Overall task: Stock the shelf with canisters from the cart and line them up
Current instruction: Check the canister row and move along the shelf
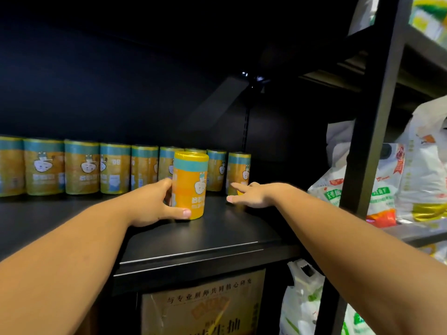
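Head view: matte black shelf (217,233), dim, dark-backed; white printed bags (425,170) on the rack (377,117) at right. Upright in front of a row of matching canisters (82,168), cylindrical orange canister (191,187) with teal band and cartoon label, gripped low by left hand (154,204). Near the row's right end, right hand (251,195) flat, fingers straight, empty.

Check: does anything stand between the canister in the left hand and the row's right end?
Only the right hand, open by the end canister, lies between the held canister and that end. Nothing else shows.
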